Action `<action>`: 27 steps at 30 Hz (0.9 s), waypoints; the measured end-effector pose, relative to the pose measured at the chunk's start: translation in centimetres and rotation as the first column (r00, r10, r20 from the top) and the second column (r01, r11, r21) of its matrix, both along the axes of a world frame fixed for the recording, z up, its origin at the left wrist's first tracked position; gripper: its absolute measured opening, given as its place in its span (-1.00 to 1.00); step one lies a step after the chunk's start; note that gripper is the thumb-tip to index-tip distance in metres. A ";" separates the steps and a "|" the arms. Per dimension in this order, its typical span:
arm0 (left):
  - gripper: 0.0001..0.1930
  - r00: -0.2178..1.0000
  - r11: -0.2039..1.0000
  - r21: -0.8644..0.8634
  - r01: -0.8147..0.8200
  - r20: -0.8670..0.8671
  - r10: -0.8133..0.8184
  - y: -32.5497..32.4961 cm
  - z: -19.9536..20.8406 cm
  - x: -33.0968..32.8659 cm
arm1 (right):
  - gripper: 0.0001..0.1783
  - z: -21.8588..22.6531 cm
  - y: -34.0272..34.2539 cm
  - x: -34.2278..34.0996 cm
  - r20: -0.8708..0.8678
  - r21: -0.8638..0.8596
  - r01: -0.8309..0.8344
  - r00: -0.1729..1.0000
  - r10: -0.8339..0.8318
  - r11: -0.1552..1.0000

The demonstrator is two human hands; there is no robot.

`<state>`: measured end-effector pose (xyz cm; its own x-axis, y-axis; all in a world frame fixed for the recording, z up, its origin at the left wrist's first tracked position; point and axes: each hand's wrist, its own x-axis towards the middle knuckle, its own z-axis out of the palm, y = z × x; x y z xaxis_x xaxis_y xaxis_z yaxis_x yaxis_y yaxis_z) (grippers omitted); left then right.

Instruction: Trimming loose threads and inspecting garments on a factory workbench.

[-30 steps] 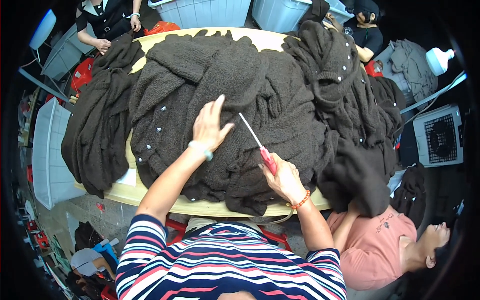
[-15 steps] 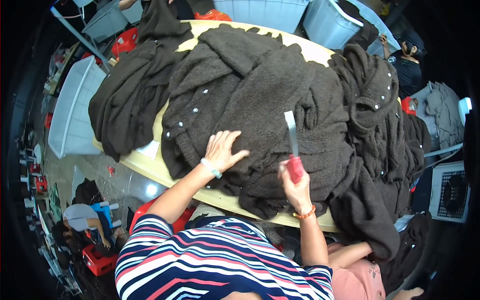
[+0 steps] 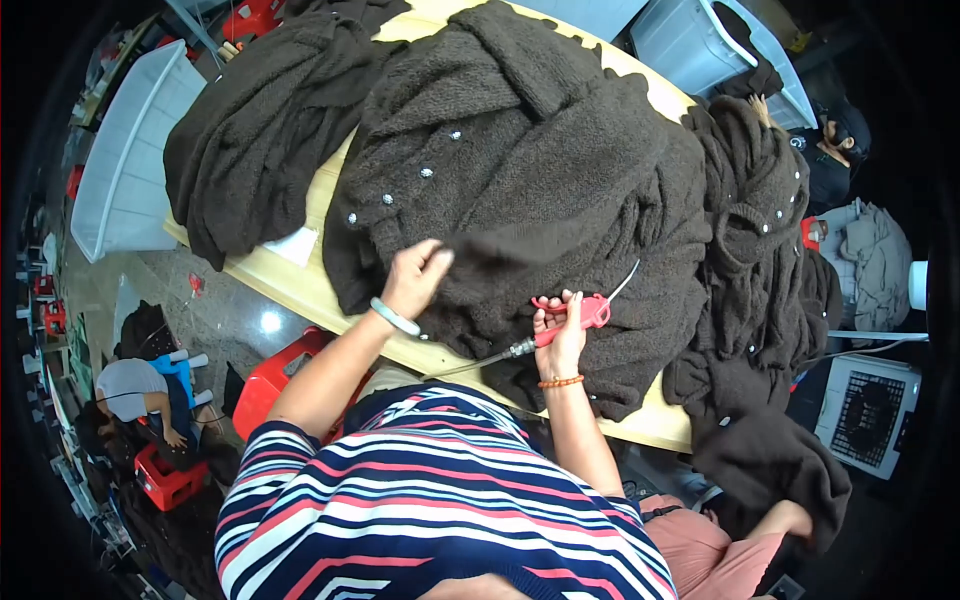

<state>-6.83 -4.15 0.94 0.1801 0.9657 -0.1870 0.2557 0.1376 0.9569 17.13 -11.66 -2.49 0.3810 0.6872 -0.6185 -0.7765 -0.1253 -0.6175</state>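
A dark brown knitted cardigan (image 3: 560,160) with shiny round buttons lies spread over other knitwear on the table in front of me. My left hand (image 3: 412,282), a pale bangle at its wrist, is closed on the cardigan's near edge and holds that fold raised. In my right hand (image 3: 562,338), with an orange bead bracelet, is a red air blow gun (image 3: 590,310). Its thin metal nozzle points up and to the right over the cloth. A hose runs from the gun's handle leftward toward the table's front edge.
The pale yellow table (image 3: 275,275) carries more brown garments (image 3: 270,130) at left and a heap (image 3: 755,200) at right. Plastic bins (image 3: 130,160) stand around it. A red stool (image 3: 280,375) is near my left elbow. A person in pink (image 3: 700,545) handles brown cloth close by on my right.
My left hand has gone from lying spread on the cardigan to gripping and lifting its edge. My right hand has turned the blow gun and moved slightly left. The view has shifted.
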 end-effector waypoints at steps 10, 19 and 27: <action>-0.77 0.895 0.940 -0.162 0.301 0.390 -0.219 1.4 -2.3 -3.4 | -0.34 1.5 0.2 0.9 0.933 -0.266 0.006 0.253 0.256 0.964; -0.79 0.951 0.931 0.266 0.250 0.113 -0.288 0.4 -0.3 -2.1 | -0.34 13.3 8.2 -7.0 0.885 -0.432 -0.803 -0.289 0.364 0.411; -0.76 0.985 0.861 0.503 0.074 0.097 -0.142 0.2 1.8 -3.1 | -0.80 11.9 8.5 -8.8 0.868 -0.447 -0.833 -0.317 0.382 0.326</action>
